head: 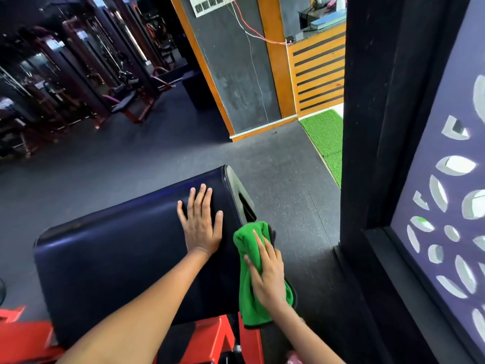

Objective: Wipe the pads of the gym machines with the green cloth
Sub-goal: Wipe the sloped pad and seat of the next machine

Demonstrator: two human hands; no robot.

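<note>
A long dark blue pad of a gym machine fills the lower middle of the head view, mounted on a red frame. My left hand lies flat on the pad's top near its right end, fingers straight and spread. My right hand presses the green cloth against the pad's right side face, fingers extended over the bunched fabric. The cloth hangs down along that side and hides part of it.
A black pillar and a purple patterned panel stand close on the right. Grey rubber floor lies ahead, with a green turf strip. Red and black gym machines line the far left. An orange-trimmed wall stands beyond.
</note>
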